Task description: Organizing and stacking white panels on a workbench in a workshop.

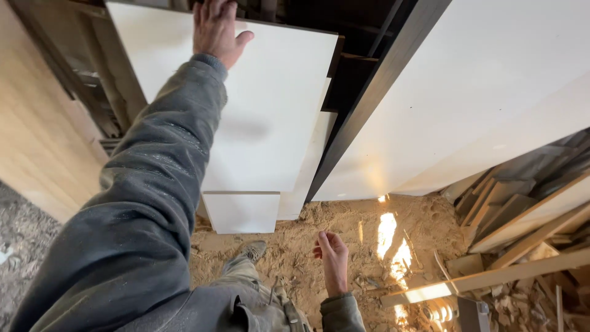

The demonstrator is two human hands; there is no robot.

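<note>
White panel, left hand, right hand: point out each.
White panel (270, 117), head view, bare middle of its face.
Left hand (215, 27), head view, back of hand.
Right hand (332, 255), head view, open palm.

a woodworking shop: sawdust floor (319, 224), stacked white panels (270, 123), offcut timber (522, 227)

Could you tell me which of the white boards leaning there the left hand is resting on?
The left hand rests on the large front white flat board, which overlaps the smaller white board poking out below and the strip behind it.
</note>
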